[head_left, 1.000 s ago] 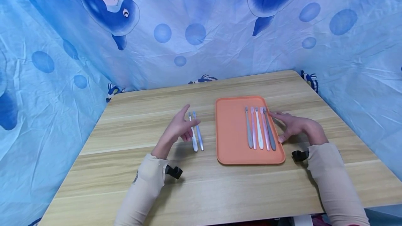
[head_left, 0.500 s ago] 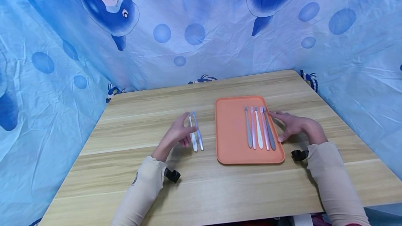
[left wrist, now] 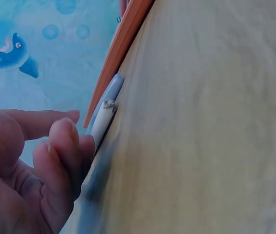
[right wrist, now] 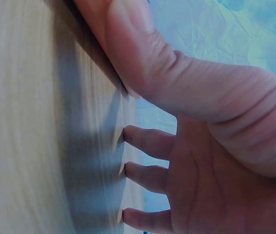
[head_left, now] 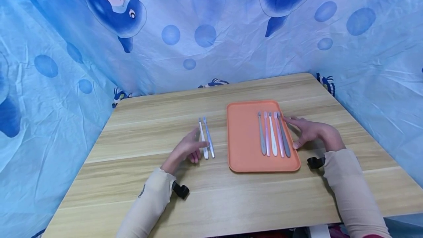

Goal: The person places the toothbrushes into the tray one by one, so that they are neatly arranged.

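Note:
My left hand (head_left: 190, 146) is beside two toothbrushes lying side by side on the wooden table, a white toothbrush (head_left: 201, 129) and a blue toothbrush (head_left: 207, 129). Its thumb reaches across above the white handle, while the other fingers bend loosely at its near side. In the left wrist view the end of the white handle (left wrist: 103, 119) shows past the fingertips, and no grip is visible. At the right edge of an orange tray (head_left: 242, 139), my right hand (head_left: 308, 132) rests with thumb and index finger against the rim, fingers spread.
Several toothbrushes lie in a row on the tray's right half, among them a white toothbrush (head_left: 273, 137) and a dark grey toothbrush (head_left: 284, 137). A blue dolphin-print curtain (head_left: 205, 6) hangs behind the table (head_left: 132, 139).
My left hand has drawn back toward the near ends of the two loose toothbrushes, and its index finger no longer points far forward. The right hand and tray stay put.

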The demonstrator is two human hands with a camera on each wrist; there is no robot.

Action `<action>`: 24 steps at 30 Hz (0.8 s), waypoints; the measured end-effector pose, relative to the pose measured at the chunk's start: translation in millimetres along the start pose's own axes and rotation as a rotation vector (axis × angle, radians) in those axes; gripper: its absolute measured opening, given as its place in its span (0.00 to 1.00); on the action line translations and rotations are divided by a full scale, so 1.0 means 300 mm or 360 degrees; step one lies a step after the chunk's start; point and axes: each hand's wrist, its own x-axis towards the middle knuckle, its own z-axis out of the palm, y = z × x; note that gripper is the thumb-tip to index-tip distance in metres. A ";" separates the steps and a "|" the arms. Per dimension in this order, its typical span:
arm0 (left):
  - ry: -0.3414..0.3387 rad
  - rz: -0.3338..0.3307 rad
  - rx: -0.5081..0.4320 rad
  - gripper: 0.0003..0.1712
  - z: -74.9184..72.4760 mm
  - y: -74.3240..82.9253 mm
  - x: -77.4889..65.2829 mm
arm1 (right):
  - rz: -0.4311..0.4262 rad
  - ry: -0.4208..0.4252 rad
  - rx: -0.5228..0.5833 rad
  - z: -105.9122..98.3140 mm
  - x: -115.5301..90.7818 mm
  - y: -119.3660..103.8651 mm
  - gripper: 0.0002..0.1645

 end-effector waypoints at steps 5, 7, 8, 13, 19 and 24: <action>-0.0040 -0.0027 0.0001 0.58 0.002 -0.009 0.003 | -0.0004 -0.0002 0.0001 -0.001 -0.002 -0.003 0.78; -0.0036 -0.0036 -0.0002 0.59 0.003 -0.013 0.004 | -0.0010 -0.0001 0.0000 -0.002 -0.003 -0.005 0.78; -0.0029 -0.0034 0.0000 0.59 0.004 -0.015 0.005 | -0.0011 -0.0001 0.0000 -0.002 -0.003 -0.005 0.78; 0.0029 0.0004 0.0033 0.55 0.013 -0.027 0.009 | -0.0007 0.0003 0.0002 -0.003 -0.005 -0.004 0.78; 0.0081 0.0049 0.0062 0.51 0.023 -0.033 0.010 | -0.0004 0.0003 0.0003 -0.001 -0.007 -0.001 0.79; 0.0088 0.0047 0.0099 0.56 0.024 -0.030 0.004 | -0.0015 -0.0002 0.0008 0.001 -0.002 0.002 0.78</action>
